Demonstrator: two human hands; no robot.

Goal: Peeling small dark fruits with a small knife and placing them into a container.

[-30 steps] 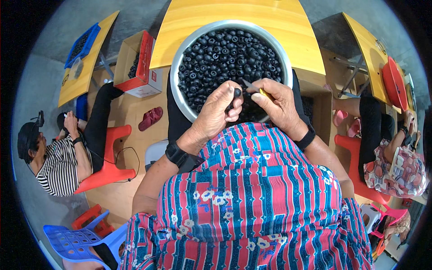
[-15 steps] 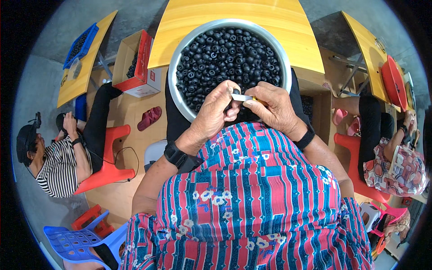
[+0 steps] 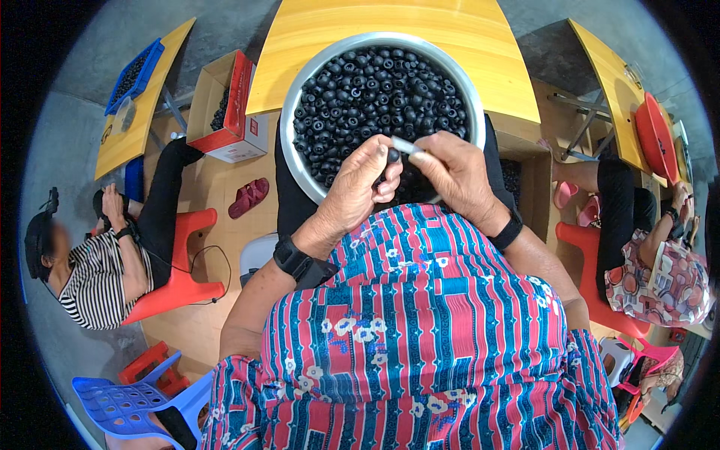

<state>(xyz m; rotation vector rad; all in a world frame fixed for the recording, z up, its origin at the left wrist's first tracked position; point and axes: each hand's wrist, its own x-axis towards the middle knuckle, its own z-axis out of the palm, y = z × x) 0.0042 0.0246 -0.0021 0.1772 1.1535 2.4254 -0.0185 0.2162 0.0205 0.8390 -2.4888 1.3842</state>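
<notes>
A wide metal basin [image 3: 477, 112] full of small black round pieces with holes [image 3: 375, 90] stands in front of me, against the table's near edge. Over its near side, my left hand [image 3: 354, 180] pinches one black round piece [image 3: 393, 155] between thumb and fingers. My right hand [image 3: 461, 171] is closed around a small knife [image 3: 406, 145], its handle hidden in the fingers. The short pale blade slants up and left, its tip just above the held piece. Whether the blade touches the piece I cannot tell.
A yellow wooden table [image 3: 390, 16] lies beyond the basin. On the left are a red-and-white carton [image 3: 236, 131], maroon slippers [image 3: 249, 198] and a seated person [image 3: 105, 277]. Another person [image 3: 656, 274] sits on the right near a red basin [image 3: 654, 139]. A blue chair [image 3: 124, 397] stands lower left.
My right hand has turned the blade from nearly level to slanting up and left. The yellow of the handle is now covered. My left hand keeps the black piece almost in place.
</notes>
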